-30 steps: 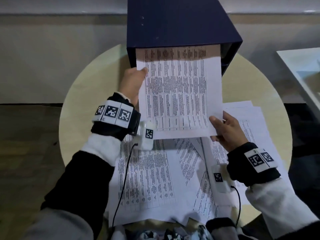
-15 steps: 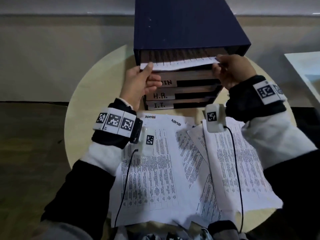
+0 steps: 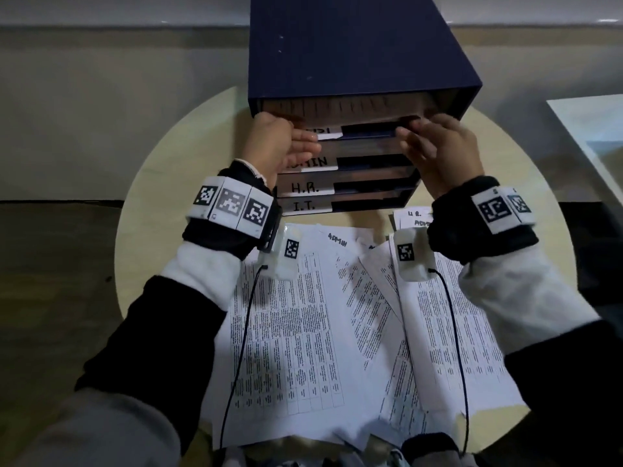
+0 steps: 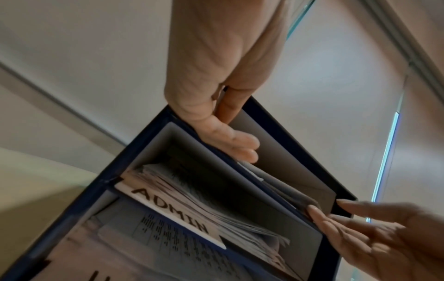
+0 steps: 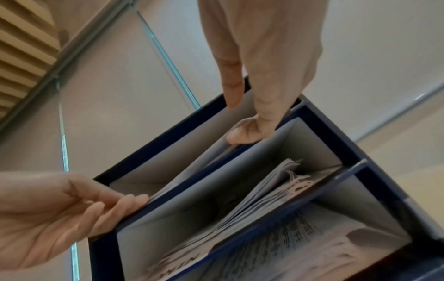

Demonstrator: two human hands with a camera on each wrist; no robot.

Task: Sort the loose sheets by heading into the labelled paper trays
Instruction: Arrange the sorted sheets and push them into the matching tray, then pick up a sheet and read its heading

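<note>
- Nearest me, in front of the tray cabinet, the loose sheets lie fanned over the round table; two show a handwritten ADMIN heading, so in my judgement much sorting remains.
- The sheet that a second ago hung half out of the cabinet's top slot, held at its near corners, is now nearly all the way in; only a pale strip shows under the cabinet's roof.
- The left hand, fingers straight and together, presses at the top slot's left end.
- The right hand, fingers loosely bent, tips against the slot's right end; whether it pinches the sheet or only nudges it, I cannot tell.
- That filing looks all but done.
- Below the slot, labels read ADMIN, H.R. and I.T..
- The top tray's label is half behind the left hand and blurred; unreadable.
- The filed sheet's heading is hidden inside.
</note>
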